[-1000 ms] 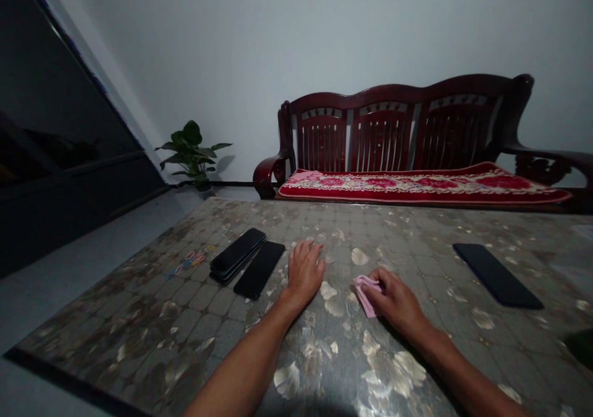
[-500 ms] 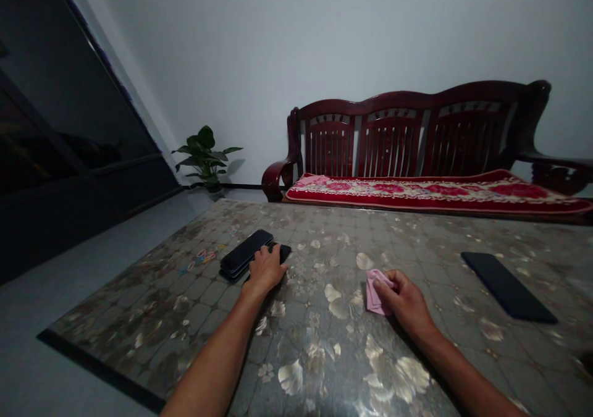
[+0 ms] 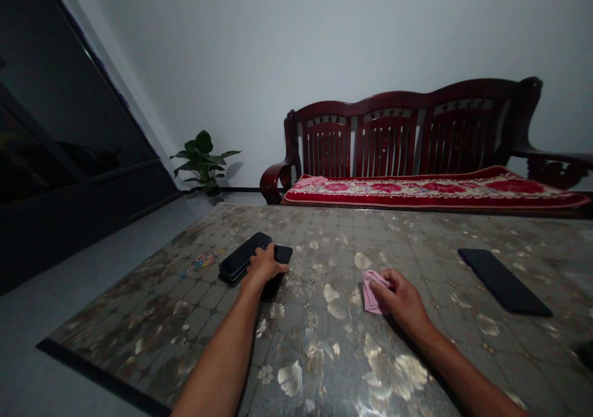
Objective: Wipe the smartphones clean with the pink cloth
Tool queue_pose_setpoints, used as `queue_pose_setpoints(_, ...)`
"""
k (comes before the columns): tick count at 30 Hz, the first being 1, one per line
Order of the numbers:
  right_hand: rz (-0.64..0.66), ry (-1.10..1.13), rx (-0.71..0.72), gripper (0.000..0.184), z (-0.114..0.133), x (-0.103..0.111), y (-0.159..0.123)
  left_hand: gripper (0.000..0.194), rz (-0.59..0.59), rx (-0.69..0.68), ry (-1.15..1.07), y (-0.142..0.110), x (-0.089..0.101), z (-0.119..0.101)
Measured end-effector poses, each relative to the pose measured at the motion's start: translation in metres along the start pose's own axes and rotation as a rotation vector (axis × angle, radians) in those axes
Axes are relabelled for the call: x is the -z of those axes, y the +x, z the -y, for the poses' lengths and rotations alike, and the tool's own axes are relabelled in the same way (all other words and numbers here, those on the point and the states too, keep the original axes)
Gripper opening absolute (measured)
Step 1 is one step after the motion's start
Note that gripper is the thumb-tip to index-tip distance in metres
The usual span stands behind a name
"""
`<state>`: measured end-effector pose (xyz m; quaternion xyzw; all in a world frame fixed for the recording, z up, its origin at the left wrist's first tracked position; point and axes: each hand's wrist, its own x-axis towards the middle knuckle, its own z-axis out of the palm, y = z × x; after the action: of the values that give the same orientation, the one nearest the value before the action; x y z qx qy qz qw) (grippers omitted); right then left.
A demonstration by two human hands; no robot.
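Observation:
My left hand (image 3: 264, 265) is closed over a dark phone (image 3: 283, 254), its thumb at the right edge and its fingers at the left. The hand covers much of that phone. Right beside it lies a small stack of black phones (image 3: 244, 255), close to my fingertips. My right hand (image 3: 402, 293) pinches a folded pink cloth (image 3: 373, 293) between thumb and fingers, just over the tabletop. Farther right, another dark phone or tablet-like slab (image 3: 504, 281) lies flat, apart from both hands.
Several coloured rings or bands (image 3: 202, 261) lie left of the stack on the patterned tabletop (image 3: 315, 343). Beyond the table stand a dark red wooden bench (image 3: 384, 139) with a red floral cushion (image 3: 417, 188) and a potted plant (image 3: 202, 160).
The dark phone under my left hand now shows more to the right of the stack, and my left fingers have drawn closer together. My right hand keeps its hold on the pink cloth.

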<state>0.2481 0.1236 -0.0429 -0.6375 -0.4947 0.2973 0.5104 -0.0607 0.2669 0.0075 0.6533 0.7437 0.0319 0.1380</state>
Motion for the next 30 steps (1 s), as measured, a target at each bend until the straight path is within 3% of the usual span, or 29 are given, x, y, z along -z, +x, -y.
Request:
queue_pose_setpoints(7, -0.038, 0.025, -0.005, 0.034, -0.001, 0.0, 0.0, 0.102, -0.052, -0.082, -0.191, 0.003, -0.009, -0.011)
queue_pose_setpoints(12, -0.058, 0.083, -0.007, 0.033, -0.007, -0.001, 0.0, 0.073, -0.067, -0.13, -0.389, 0.007, -0.008, -0.021)
queue_pose_setpoints(17, -0.055, 0.205, -0.027, 0.036, -0.009, 0.0, 0.003, 0.036, 0.086, -0.224, -0.668, 0.0, -0.017, -0.048)
queue_pose_setpoints(24, -0.159, 0.32, -0.094, 0.038, -0.004, 0.01, 0.011, 0.047, 0.256, -0.359, -1.003, -0.02, -0.042, -0.103)
queue_pose_setpoints(30, -0.174, 0.315, -0.098, 0.026, -0.001, 0.022, 0.012, 0.04, 0.333, -0.422, -1.091, -0.037, -0.065, -0.138)
